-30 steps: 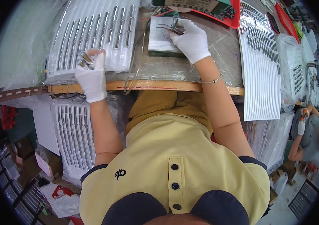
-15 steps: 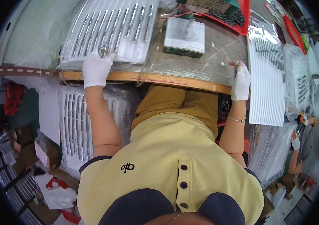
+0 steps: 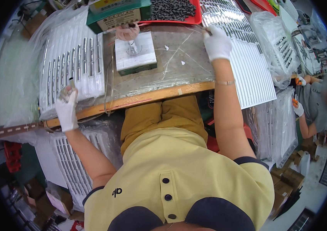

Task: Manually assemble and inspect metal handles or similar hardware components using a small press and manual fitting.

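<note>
My left hand [image 3: 67, 111], in a white glove with bare fingertips, is at the table's front left. Its fingers are closed around shiny metal tubes [image 3: 70, 82], one with a dark end, though how many is unclear. Beneath them lies a white ribbed tray [image 3: 90, 82] holding rows of slim metal tubes. My right hand [image 3: 218, 43], gloved alike, reaches far over the right side of the table. Its fingers are pinched together at the edge of another ribbed tray [image 3: 248, 73]; what they hold is too small to make out.
A white-topped block [image 3: 146, 42] with a metal fitting stands mid-table. Behind it are a green box [image 3: 119, 19] and a red tray [image 3: 198, 11] of small black pieces [image 3: 173, 10]. A wooden edge [image 3: 144, 98] borders the table. Another person's gloved hand [image 3: 298, 107] shows at right.
My right hand has moved forward, away from my body. My left hand has drawn back toward the table's front edge, still holding metal tubes. The view has shifted to the right.
</note>
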A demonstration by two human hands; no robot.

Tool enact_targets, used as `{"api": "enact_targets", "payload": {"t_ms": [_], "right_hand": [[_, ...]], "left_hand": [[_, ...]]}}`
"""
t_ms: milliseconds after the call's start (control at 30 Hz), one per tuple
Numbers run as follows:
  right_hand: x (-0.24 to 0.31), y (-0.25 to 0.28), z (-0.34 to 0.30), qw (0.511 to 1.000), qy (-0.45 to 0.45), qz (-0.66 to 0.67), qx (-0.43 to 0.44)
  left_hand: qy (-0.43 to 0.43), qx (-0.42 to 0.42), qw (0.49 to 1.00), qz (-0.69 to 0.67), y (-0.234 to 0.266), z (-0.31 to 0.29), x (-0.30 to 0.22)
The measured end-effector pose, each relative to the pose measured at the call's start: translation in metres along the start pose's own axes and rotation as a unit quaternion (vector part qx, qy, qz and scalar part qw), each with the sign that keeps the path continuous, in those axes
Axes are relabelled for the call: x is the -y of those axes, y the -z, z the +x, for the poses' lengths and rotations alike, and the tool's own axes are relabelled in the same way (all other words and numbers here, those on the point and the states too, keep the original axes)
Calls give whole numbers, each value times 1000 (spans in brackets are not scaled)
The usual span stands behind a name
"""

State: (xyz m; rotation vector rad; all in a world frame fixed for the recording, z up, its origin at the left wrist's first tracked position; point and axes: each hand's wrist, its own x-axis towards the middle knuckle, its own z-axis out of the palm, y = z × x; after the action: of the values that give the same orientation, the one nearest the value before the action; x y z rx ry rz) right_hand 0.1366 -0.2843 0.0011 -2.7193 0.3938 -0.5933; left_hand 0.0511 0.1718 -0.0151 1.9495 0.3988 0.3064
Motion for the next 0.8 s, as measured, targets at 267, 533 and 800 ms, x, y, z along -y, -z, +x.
{"api": "enact_targets", "payload": {"t_ms": [267,533,800], "right_hand": [[-6,-62,95,974,-99,-135,156],[9,-69,102,972,-53,-149,173],[29,35,-5,968,24,219,124]], "left_hand": [[8,200,966,-161,-82,-57,-69],[-38,258,964,-48,-128,-48,-73],[-108,200,973,-43,-149,-43,-77]]}}
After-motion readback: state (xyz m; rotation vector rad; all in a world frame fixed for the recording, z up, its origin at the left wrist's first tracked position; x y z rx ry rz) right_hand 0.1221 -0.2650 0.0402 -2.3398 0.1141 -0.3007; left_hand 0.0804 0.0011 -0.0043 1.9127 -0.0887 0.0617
